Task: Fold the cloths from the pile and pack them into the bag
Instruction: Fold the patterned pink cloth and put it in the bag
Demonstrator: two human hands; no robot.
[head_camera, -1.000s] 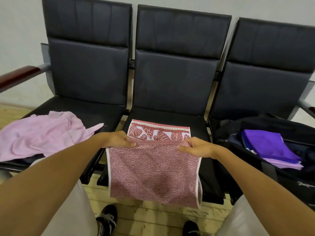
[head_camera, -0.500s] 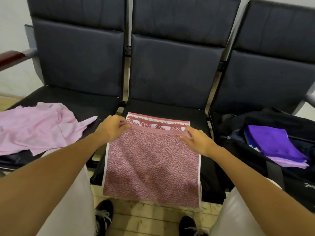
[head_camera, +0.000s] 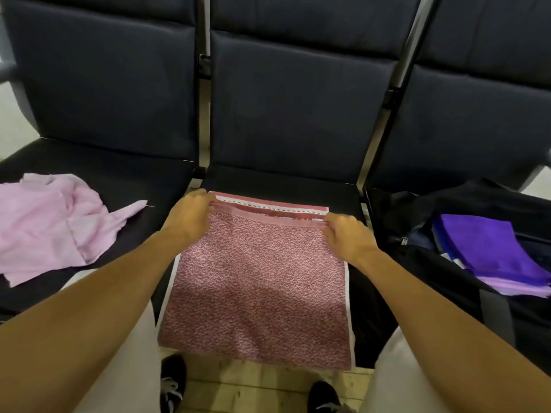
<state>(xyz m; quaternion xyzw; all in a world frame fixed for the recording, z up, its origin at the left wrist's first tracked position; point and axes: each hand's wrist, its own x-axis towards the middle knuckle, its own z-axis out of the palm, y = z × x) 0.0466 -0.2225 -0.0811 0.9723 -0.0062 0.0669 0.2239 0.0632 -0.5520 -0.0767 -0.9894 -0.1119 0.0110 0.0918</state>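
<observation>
Our left hand (head_camera: 190,216) pinches the top left corner of the red patterned cloth (head_camera: 256,281), fingers curled over its folded edge. Our right hand (head_camera: 348,238) pinches the top right corner the same way, knuckles up, fingertips tucked under the edge. Between the two hands the top layer's hem runs straight and taut, sitting just short of the lower layer's far edge, so a strip of white-and-red border shows beyond it.

The cloth lies on the middle seat (head_camera: 283,181) of a row of dark chairs, its near end hanging over the seat's front lip toward the wooden floor (head_camera: 247,389). Our black shoes (head_camera: 173,383) show below it.

On the left seat (head_camera: 125,171) lies a crumpled pink cloth (head_camera: 53,225), unfolded, well apart from the left hand. On the right seat sits the open black bag (head_camera: 492,198), with a folded purple cloth (head_camera: 489,245) on top of a lighter lilac one (head_camera: 518,289) inside it. Bag is near the right hand, not touching.
</observation>
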